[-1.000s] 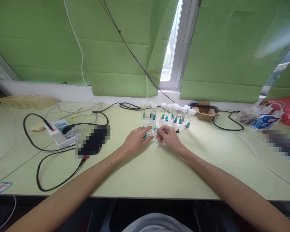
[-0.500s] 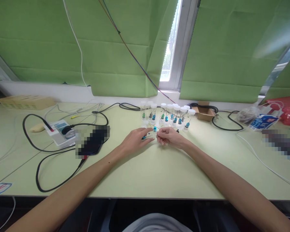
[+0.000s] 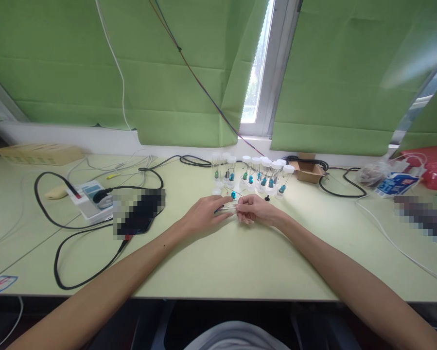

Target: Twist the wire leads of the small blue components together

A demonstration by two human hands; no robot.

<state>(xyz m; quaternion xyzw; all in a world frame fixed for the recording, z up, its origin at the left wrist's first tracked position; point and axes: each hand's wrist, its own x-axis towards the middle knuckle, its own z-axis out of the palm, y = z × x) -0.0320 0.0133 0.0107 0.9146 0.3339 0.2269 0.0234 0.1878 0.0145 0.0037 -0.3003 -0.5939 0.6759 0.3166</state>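
At far left, a blue-bordered sticker [image 3: 1, 283] bears a red mark, unreadable. The left hand [image 3: 205, 214] has thumb and fingers parted around a thin pale piece [image 3: 228, 207]; whether they grip it is unclear. The right hand [image 3: 253, 210] pinches its right end. The tabletop [image 3: 233, 262] stretches toward the front edge. At right, a blue packet [image 3: 396, 184] carries illegible white lettering.

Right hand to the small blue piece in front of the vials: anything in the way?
Nothing visible. The blue piece lies just beyond and left of the right hand, this side of the capped vials; the left hand is close by, not between.
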